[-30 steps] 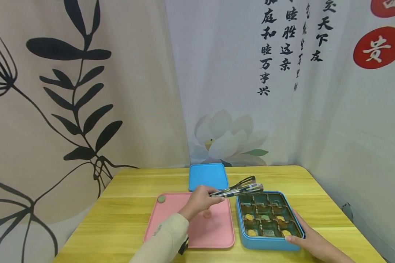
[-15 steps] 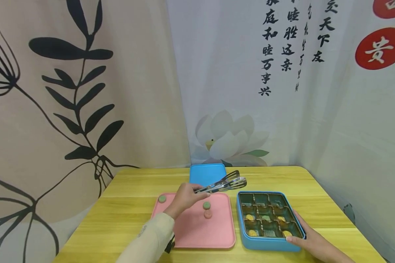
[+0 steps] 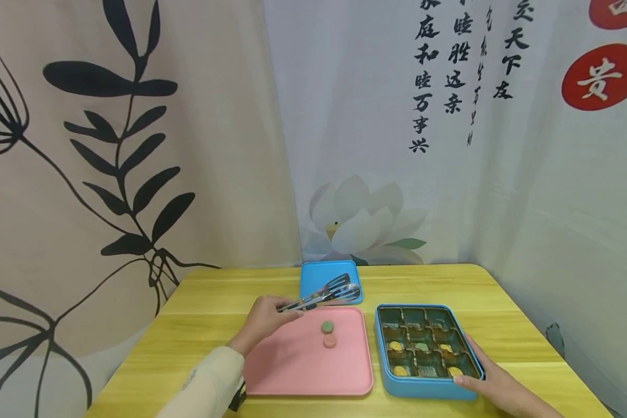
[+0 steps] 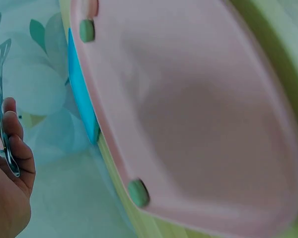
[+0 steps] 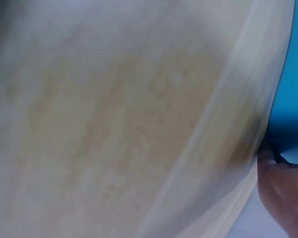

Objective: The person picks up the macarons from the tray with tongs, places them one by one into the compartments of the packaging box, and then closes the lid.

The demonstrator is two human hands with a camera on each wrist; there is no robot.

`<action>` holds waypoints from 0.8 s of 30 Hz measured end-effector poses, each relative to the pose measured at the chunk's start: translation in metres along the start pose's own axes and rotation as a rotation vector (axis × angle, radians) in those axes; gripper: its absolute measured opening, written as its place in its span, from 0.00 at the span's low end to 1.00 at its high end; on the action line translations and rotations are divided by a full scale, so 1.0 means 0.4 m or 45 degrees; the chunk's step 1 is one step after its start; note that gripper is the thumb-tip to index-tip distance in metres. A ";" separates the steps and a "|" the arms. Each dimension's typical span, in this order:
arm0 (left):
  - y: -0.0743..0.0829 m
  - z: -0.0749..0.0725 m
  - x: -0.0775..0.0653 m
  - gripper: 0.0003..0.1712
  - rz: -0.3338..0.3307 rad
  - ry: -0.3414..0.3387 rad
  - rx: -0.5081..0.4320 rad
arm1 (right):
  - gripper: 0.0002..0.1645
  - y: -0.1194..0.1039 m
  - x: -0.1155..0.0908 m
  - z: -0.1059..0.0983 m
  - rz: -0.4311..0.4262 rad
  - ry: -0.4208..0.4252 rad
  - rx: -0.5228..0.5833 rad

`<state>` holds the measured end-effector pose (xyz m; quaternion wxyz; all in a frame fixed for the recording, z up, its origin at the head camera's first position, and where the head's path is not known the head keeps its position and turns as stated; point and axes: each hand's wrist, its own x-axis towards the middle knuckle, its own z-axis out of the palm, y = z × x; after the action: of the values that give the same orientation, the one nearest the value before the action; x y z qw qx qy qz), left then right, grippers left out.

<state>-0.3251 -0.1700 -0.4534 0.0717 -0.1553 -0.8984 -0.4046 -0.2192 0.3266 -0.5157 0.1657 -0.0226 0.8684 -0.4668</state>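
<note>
1. At left, the person's left hand (image 3: 265, 318) is raised over the far left part of a pink tray (image 3: 308, 374), fingers curled around metal tongs (image 3: 321, 296).
2. The tongs extend rightward from that hand, tips slightly apart, in front of a flat blue panel (image 3: 316, 271) behind the tray.
3. A green round piece (image 4: 138, 193) lies in a tray corner, seen in the left wrist view.
4. Right of the left hand, a second green piece (image 3: 327, 327) sits just beyond a pink piece (image 3: 330, 341) on the tray.
5. Next comes a blue box (image 3: 428, 389) with nine compartments, five holding yellow or green pieces.
6. At far right, the right hand (image 3: 493, 380) grips the box's near right corner, thumb on the rim.
</note>
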 end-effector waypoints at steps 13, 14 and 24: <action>-0.075 -0.057 -0.067 0.18 -0.043 -0.070 -0.015 | 0.61 -0.004 -0.005 0.002 0.016 0.014 -0.024; -0.079 -0.059 -0.072 0.17 -0.045 -0.077 -0.007 | 0.61 -0.004 -0.005 0.002 0.015 0.013 -0.027; -0.120 -0.060 -0.118 0.15 -0.036 -0.185 0.014 | 0.60 -0.001 -0.007 0.001 -0.009 0.005 -0.026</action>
<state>-0.2967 -0.2285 -0.4835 0.0014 -0.1714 -0.9055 -0.3883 -0.2166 0.3266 -0.5147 0.1623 -0.0265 0.8733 -0.4587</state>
